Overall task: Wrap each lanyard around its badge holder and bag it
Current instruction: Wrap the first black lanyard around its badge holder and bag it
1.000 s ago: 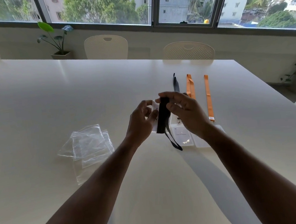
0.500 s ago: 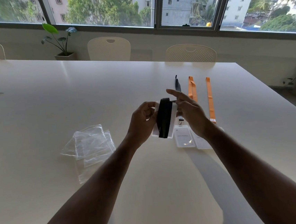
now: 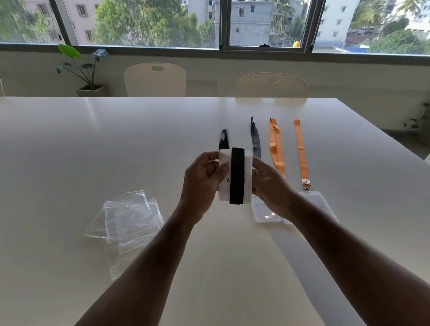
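One black lanyard (image 3: 237,175) lies wound lengthwise round the white badge holder (image 3: 247,170), held above the table (image 3: 77,163) between both hands; the left hand (image 3: 202,183) pinches its left edge, the right hand (image 3: 269,183) grips its right edge. A blurred loose end rises behind it, so the wrapping looks nearly done; next comes tucking that end in, then reaching left for a clear bag (image 3: 127,218); three more lanyards lie untouched just beyond.
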Demonstrator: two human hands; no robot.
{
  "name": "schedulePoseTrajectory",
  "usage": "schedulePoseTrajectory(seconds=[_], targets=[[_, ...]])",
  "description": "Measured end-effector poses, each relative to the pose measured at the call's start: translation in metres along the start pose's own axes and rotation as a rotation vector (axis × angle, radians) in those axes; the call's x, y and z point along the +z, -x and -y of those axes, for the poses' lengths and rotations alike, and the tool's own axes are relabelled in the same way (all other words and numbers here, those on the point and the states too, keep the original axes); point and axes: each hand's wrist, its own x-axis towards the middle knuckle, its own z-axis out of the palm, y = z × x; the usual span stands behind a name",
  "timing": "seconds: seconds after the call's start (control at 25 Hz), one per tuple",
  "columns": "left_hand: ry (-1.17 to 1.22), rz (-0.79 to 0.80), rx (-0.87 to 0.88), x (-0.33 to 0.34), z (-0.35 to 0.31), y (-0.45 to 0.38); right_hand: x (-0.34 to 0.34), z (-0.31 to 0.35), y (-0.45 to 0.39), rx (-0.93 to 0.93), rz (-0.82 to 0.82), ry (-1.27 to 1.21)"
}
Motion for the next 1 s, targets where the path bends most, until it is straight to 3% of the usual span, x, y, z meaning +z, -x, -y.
schedulePoseTrajectory(seconds=[0.44, 0.8, 1.0], targets=[[-0.05, -0.078, -0.011, 0.0, -0.001, -0.005, 0.02, -0.012, 0.015, -0.027, -0.103, 0.239], [-0.11, -0.225, 0.013, -0.003, 0.002, -0.013, 0.039, -0.029, 0.043, 0.056, -0.209, 0.183], [-0.178, -0.23, 0.045, -0.006, 0.009, -0.014, 0.047, -0.02, 0.064, -0.01, -0.28, 0.349]])
